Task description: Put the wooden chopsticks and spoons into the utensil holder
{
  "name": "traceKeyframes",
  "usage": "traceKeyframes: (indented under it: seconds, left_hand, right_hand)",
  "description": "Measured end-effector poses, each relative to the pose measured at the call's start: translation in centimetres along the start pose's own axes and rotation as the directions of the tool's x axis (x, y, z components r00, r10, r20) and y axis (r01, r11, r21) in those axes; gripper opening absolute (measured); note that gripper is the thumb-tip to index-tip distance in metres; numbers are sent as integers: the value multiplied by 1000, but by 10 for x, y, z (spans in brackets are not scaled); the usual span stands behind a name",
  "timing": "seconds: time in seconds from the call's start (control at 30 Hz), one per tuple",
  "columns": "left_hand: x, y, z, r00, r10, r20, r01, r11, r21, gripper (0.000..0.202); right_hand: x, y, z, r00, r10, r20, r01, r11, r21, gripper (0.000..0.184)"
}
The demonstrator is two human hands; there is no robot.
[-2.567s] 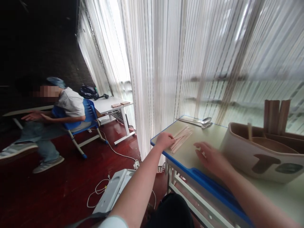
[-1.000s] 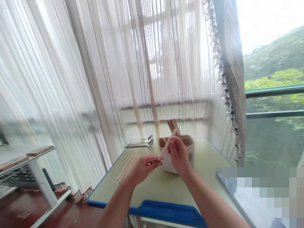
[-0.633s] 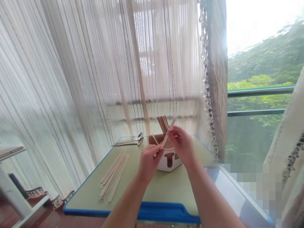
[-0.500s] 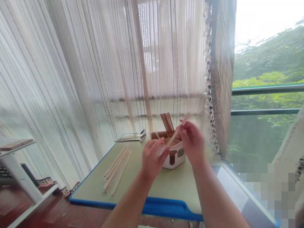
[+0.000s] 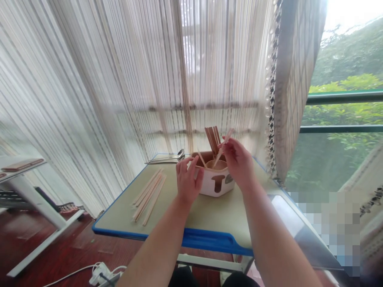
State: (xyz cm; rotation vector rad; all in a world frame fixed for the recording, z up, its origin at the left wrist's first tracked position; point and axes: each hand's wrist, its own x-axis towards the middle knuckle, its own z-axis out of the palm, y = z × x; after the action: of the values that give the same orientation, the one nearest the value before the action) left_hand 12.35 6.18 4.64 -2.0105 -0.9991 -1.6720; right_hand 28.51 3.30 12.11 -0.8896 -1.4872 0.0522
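A white holder with brown patches [image 5: 207, 186] stands on the table, its inside brown and divided. My right hand [image 5: 241, 161] pinches a pair of pale wrapped chopsticks [image 5: 229, 134] near the upper part; they slant with their lower end inside the holder's front compartment. My left hand [image 5: 188, 183] is at the holder's left rim, fingers apart, with nothing seen in it. Several dark brown chopsticks [image 5: 212, 138] stand at the back of the holder. Another pale stick [image 5: 202, 158] leans inside it. To the left lies a loose pile of wrapped chopsticks [image 5: 149, 199].
Metal spoons [image 5: 180, 153] lie at the table's back left. The blue-edged table [image 5: 167, 215] stands before a string curtain [image 5: 143, 71]. A grey panel [image 5: 287, 219] is on the right side. A power strip [image 5: 100, 273] sits on the floor.
The chopsticks in my right hand have gone from slanting between both hands to reaching down into the holder. My left hand has let go of them and spread its fingers. The view has tilted down.
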Motion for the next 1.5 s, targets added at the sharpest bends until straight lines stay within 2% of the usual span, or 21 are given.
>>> traceKeyframes:
  seconds: [0.17, 0.27, 0.4, 0.57, 0.7, 0.83, 0.93, 1.1, 1.5]
  left_hand:
    - [-1, 4, -2, 998, -25, 52, 26, 1000, -12, 42]
    - [-3, 8, -4, 994, -94, 56, 95, 995, -29, 42]
    - [-4, 13, -4, 992, -119, 41, 122, 991, -53, 38]
    - [9, 10, 5, 966, -247, -80, 234, 962, -141, 27]
    - [34, 2, 8, 945, -326, -29, 311, 921, -236, 22]
    - [48, -2, 1, 959, -285, 1, 271, 912, -308, 21]
    - [44, 0, -3, 968, -250, -35, 226, 920, -320, 18]
    - [34, 3, -2, 990, -121, -73, 100, 966, -240, 13]
    - [40, 0, 1, 984, -173, -31, 153, 933, -325, 17]
  right_hand:
    - [-1, 11, 5, 959, 79, 272, -23, 979, -204, 22]
    - [-3, 14, 6, 929, 98, 357, 7, 960, -280, 20]
    - [-4, 13, 6, 930, 22, 367, 101, 944, -313, 19]
    - [-5, 17, 11, 931, -37, 363, 173, 920, -351, 20]
    - [-6, 16, 13, 933, -36, 357, 178, 910, -374, 18]
    - [-5, 10, 11, 931, -51, 362, 193, 909, -370, 20]
    - [-5, 8, 11, 914, -73, 400, 228, 905, -358, 22]
    - [-7, 11, 13, 901, -80, 427, 248, 902, -354, 21]
    - [-8, 14, 20, 892, -118, 436, 253, 930, -267, 27]
